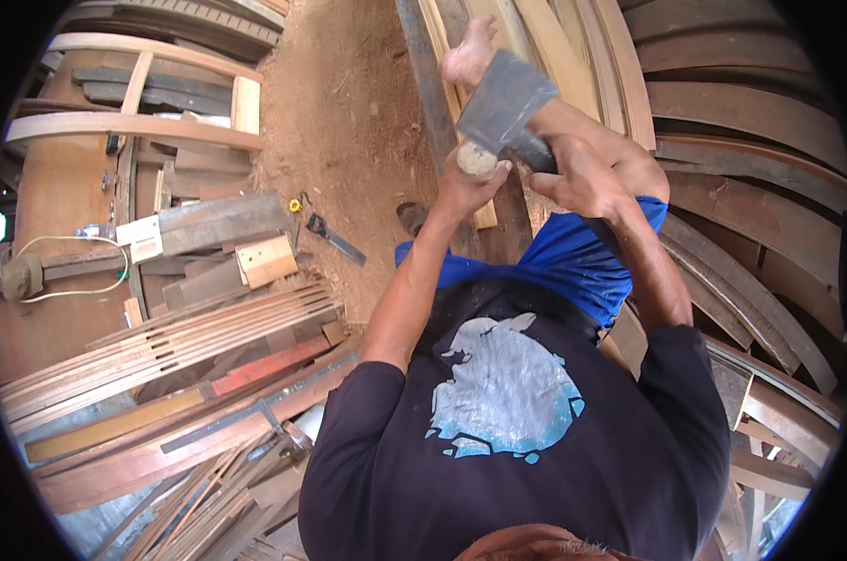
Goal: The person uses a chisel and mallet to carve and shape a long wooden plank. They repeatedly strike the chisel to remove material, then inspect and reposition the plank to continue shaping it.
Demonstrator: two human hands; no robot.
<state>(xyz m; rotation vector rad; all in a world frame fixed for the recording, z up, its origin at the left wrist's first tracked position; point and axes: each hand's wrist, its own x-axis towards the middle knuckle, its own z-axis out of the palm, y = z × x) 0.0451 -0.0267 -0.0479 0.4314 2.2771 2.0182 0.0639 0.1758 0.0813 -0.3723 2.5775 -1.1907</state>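
Observation:
My left hand (470,194) is closed around a round piece of wood (477,162), whose pale cut end faces up; the rest of its length is hidden. My right hand (584,178) grips the dark handle of an axe (507,101) close below its head. The handle runs back under my right forearm. The broad grey blade lies just beyond the piece of wood, and its lower edge looks to meet or overlap the wood's end; I cannot tell whether they touch. Both hands are above my lap, in front of my blue shorts (582,266).
My bare foot (470,54) rests on long planks (559,47). A handsaw (334,240) and a yellow tape measure (296,205) lie on the dusty floor (344,103) to the left. Stacked boards (741,112) line the right side; a wooden frame (143,128) and timber strips (180,351) are at left.

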